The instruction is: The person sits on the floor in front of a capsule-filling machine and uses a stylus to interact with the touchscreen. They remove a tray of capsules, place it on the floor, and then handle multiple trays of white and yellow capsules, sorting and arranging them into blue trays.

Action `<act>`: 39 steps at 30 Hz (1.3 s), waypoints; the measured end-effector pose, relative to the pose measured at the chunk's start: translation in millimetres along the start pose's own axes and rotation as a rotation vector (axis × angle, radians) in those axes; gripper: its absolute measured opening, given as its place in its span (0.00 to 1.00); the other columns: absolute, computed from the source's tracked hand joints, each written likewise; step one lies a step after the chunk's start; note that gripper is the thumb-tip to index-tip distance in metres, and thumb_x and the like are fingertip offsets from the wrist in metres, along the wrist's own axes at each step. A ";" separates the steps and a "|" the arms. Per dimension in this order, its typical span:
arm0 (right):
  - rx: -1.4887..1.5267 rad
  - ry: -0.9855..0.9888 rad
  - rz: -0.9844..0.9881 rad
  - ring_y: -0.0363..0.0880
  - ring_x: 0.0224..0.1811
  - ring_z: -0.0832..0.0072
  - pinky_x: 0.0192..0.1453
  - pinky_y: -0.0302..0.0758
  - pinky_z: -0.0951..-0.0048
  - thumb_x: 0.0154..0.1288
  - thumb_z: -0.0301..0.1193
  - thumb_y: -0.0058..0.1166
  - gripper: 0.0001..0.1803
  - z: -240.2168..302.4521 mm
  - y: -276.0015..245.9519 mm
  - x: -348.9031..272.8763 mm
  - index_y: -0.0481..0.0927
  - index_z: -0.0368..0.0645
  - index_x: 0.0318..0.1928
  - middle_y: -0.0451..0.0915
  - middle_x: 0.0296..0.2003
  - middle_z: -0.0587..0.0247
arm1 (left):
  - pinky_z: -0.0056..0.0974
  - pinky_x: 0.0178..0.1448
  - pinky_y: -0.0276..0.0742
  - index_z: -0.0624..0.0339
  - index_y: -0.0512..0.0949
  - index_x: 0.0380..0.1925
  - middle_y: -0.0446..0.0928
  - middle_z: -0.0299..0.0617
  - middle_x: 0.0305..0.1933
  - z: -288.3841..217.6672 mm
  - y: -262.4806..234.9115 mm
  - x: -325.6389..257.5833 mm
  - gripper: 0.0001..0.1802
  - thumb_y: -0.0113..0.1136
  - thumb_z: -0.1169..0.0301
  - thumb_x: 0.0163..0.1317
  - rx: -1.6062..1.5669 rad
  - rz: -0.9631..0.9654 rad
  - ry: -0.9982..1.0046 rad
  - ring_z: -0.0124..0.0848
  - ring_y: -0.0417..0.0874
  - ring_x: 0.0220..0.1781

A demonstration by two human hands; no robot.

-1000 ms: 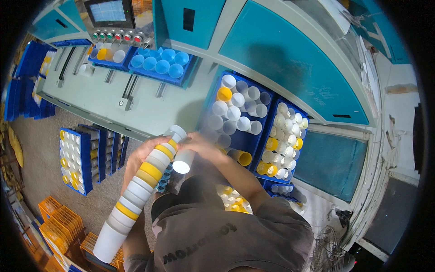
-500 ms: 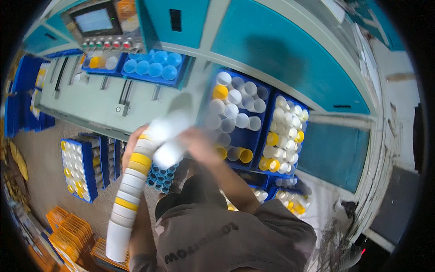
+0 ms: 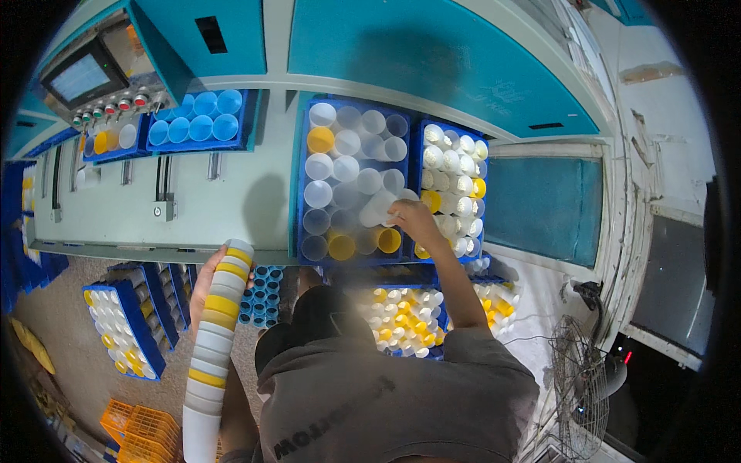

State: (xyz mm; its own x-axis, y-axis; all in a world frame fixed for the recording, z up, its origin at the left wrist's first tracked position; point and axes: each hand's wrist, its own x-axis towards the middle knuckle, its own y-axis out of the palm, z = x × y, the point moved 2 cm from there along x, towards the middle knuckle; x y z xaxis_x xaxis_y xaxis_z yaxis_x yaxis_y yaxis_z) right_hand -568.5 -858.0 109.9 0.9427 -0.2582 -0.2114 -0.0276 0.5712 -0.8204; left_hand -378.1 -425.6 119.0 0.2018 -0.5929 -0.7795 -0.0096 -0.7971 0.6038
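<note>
A long stack of nested white and yellow cups [image 3: 214,336] runs up along my left forearm. My left hand [image 3: 202,285] is wrapped round its upper part, with most of the fingers hidden behind it. To the right, my right hand [image 3: 414,220] pinches the rim of a translucent white cup [image 3: 377,210], which lies tilted over a blue crate [image 3: 296,181]. Rows of upright white and yellow cups [image 3: 321,140] stand in that crate. Whether the held cup touches the ones below it I cannot tell.
Another blue crate [image 3: 417,147] of white and yellow cups adjoins on the right. Light-blue cups [image 3: 225,126] fill a tray at the back left, beside a control panel [image 3: 79,79]. Crates of cups [image 3: 120,332] and orange baskets [image 3: 147,432] sit lower left. A wire fan [image 3: 579,386] stands right.
My right hand has gone from beside the stack's top to over the crate, with a cup in it. The stack's top has dropped slightly, and the view has shifted to the right.
</note>
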 end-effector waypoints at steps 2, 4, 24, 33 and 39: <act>-0.135 0.050 0.037 0.86 0.44 0.55 0.49 0.81 0.59 0.59 0.27 0.66 0.12 -11.6 28.9 9.4 0.84 0.41 0.44 0.86 0.42 0.56 | 0.45 0.37 0.90 0.73 0.73 0.55 0.82 0.59 0.42 8.0 8.9 2.5 0.34 0.52 0.47 0.73 -0.039 0.070 -0.015 0.46 0.89 0.36; -0.117 0.061 -0.067 0.85 0.46 0.53 0.50 0.81 0.56 0.62 0.31 0.64 0.16 -15.2 56.9 17.8 0.82 0.44 0.50 0.84 0.43 0.52 | 0.44 0.38 0.91 0.75 0.72 0.56 0.82 0.59 0.45 16.4 17.7 2.1 0.34 0.52 0.48 0.74 -0.077 0.094 -0.036 0.45 0.89 0.38; 1.282 -0.161 0.505 0.81 0.55 0.64 0.58 0.81 0.63 0.61 0.33 0.72 0.43 204.2 118.0 53.2 0.61 0.44 0.71 0.75 0.55 0.54 | 0.40 0.37 0.88 0.66 0.72 0.60 0.84 0.51 0.39 8.8 54.6 -53.7 0.30 0.66 0.59 0.64 0.112 -0.083 0.013 0.40 0.88 0.34; 1.066 -0.024 0.919 0.79 0.55 0.72 0.61 0.73 0.69 0.69 0.47 0.62 0.28 234.7 103.0 34.8 0.78 0.42 0.60 0.82 0.52 0.57 | 0.37 0.47 0.84 0.59 0.64 0.71 0.81 0.46 0.49 -6.1 41.9 -66.7 0.37 0.66 0.64 0.64 0.344 -0.133 0.150 0.35 0.85 0.45; 1.244 -0.002 0.799 0.81 0.46 0.74 0.51 0.76 0.71 0.63 0.46 0.69 0.28 252.5 125.9 31.4 0.81 0.39 0.54 0.84 0.44 0.61 | 0.37 0.53 0.81 0.60 0.67 0.70 0.79 0.46 0.54 -1.4 49.2 -70.8 0.37 0.67 0.64 0.62 0.322 -0.133 0.110 0.36 0.83 0.50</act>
State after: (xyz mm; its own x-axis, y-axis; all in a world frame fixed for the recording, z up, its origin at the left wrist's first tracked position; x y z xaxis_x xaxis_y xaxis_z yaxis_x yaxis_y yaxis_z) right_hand -458.3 -597.5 134.1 0.8156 0.4399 -0.3757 -0.2329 0.8442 0.4828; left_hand -391.5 -422.8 204.2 0.3259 -0.4798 -0.8146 -0.2807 -0.8719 0.4012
